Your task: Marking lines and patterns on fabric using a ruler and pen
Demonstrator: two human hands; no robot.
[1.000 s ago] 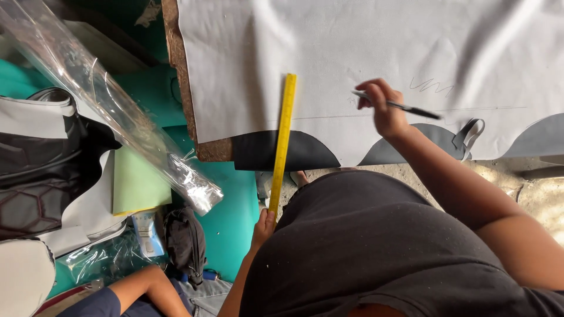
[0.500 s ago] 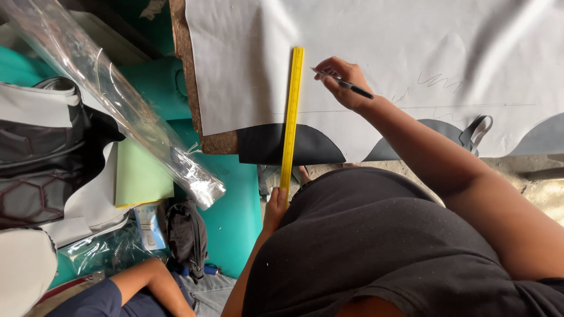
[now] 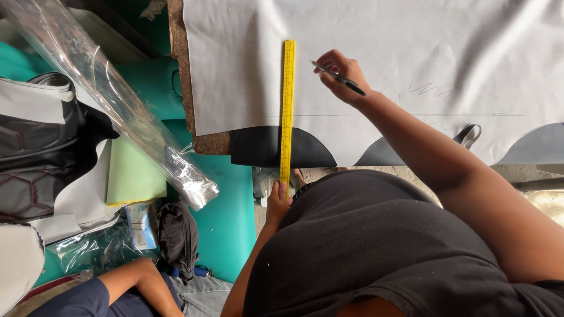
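Note:
A long yellow ruler [image 3: 287, 105] lies upright across a sheet of white material [image 3: 376, 64] spread on a worktable. My left hand [image 3: 278, 201] grips the ruler's near end, below the table edge. My right hand [image 3: 341, 76] holds a black pen [image 3: 337, 77] just right of the ruler, its tip close to the sheet. A faint pencil line runs across the sheet under my right forearm. Black rounded pieces [image 3: 264, 147] stick out from under the sheet's near edge.
A roll of clear plastic film [image 3: 117, 105] lies slanted at the left over teal surfaces [image 3: 223, 205]. Black and white padded pieces [image 3: 35, 152] are stacked at far left. Another person's arm [image 3: 126, 282] and a black pouch [image 3: 176, 235] are at the bottom left.
My right hand with the pen has moved left along the sheet, up to the ruler. The ruler stays about where it was, held by my left hand.

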